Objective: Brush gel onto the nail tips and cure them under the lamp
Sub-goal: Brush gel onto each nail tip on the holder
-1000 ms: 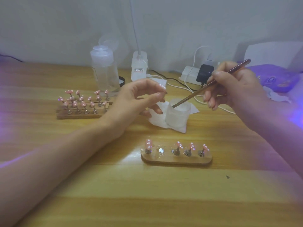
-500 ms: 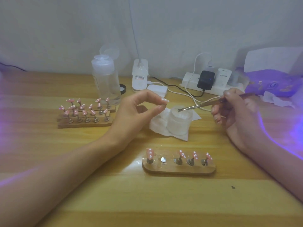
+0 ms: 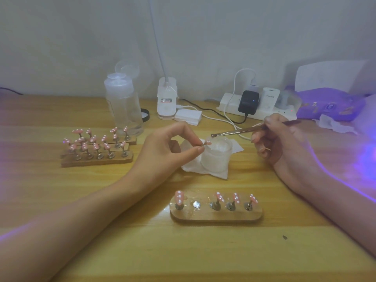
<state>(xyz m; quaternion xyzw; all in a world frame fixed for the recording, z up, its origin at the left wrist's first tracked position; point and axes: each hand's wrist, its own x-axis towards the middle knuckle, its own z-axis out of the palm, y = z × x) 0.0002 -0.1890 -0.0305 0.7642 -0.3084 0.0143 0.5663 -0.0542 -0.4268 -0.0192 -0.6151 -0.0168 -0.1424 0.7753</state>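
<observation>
In the head view the left hand (image 3: 168, 151) pinches one pink nail tip (image 3: 208, 142) between thumb and forefinger, over the frosted jar (image 3: 216, 159) that sits between the two hands. The right hand (image 3: 284, 145) grips a thin brush (image 3: 244, 131), its tip above the jar and near the pinched nail tip; a wooden holder (image 3: 215, 218) lies in front of both hands

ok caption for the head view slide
Left hand pinches a pink nail tip by the jar; right hand holds the brush.
</observation>
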